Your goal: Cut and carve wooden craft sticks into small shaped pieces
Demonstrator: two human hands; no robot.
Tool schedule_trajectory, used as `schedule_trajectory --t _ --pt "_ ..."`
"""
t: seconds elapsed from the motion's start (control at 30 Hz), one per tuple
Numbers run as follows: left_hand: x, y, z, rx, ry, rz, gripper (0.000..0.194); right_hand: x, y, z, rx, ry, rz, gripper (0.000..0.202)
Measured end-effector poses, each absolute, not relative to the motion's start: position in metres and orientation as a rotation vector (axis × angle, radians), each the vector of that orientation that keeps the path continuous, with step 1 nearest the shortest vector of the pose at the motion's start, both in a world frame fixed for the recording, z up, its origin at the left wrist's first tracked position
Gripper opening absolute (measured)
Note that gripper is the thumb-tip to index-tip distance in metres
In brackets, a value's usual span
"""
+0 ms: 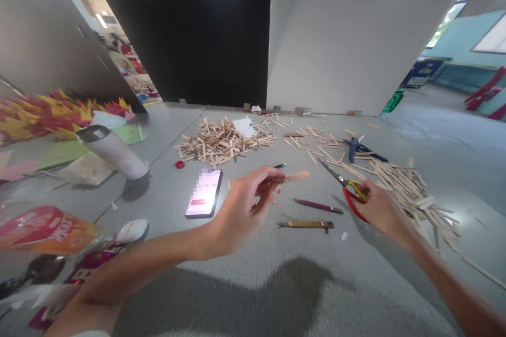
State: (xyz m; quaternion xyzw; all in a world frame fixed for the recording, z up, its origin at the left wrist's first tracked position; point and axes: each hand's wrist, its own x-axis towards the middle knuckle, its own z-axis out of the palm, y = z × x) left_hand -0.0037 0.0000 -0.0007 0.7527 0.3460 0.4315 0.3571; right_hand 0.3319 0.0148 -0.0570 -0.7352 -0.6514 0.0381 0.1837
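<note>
**One hand has a stick, the other has scissors**

The left hand point(243, 208) pinches a small wooden stick point(299, 176) over the middle of the gray table point(237, 300). The stick's round end pokes out to the right, past the fingertips. The right hand point(379, 210) grips the scissors point(353, 205) by their red and yellow handles. Their blades point up and to the left, and they do not touch the stick.

Below and between the hands lie two thin tools that look like craft knives, a dark red one point(319, 206) and a yellow one point(306, 225). A phone point(203, 193) with a bright screen lies just left of the left hand, with a red bottle cap point(179, 164) near its top.

Behind the phone is a big messy pile of sticks point(213, 142) with white paper point(245, 127) on it. More loose sticks point(411, 184) lie beside the right hand. Blue pliers point(353, 150) rest behind the scissors. Far to the left are a pale tumbler point(114, 152) and a white computer mouse point(133, 231).
</note>
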Motion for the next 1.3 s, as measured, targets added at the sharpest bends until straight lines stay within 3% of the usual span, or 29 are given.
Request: schedule_trajectory --t 0.07,0.13,0.23,0.43,0.5,0.77,1.03,1.3 --pt "-0.005 -0.001 0.000 1.892 0.871 1.071 0.014 0.319 0.008 -0.046 -1.968 -1.809 0.333 0.042" --pt "-0.004 -0.003 0.001 1.835 0.840 1.029 0.012 0.304 -0.007 -0.037 -1.645 -1.672 0.901 0.055" --pt "-0.003 -0.004 0.001 1.739 0.793 0.984 0.011 0.281 -0.038 -0.038 -1.259 -1.585 1.206 0.064" --pt "-0.001 -0.004 0.001 1.630 0.793 0.933 0.020 0.257 -0.086 -0.066 -0.871 -1.400 1.388 0.062" --pt "-0.001 -0.003 0.001 1.614 0.780 0.913 0.020 0.257 -0.093 -0.066 -0.900 -1.418 1.420 0.060" --pt "-0.003 -0.006 0.002 1.415 0.681 0.729 0.020 0.251 -0.102 -0.055 -1.147 -1.366 1.640 0.081" --pt "0.001 -0.011 0.001 1.330 0.629 0.663 0.028 0.253 -0.101 -0.088 -1.002 -1.579 1.673 0.083" --pt "-0.001 -0.014 -0.005 1.670 0.704 0.753 0.032 0.247 -0.109 -0.072 -1.077 -1.502 1.681 0.080"
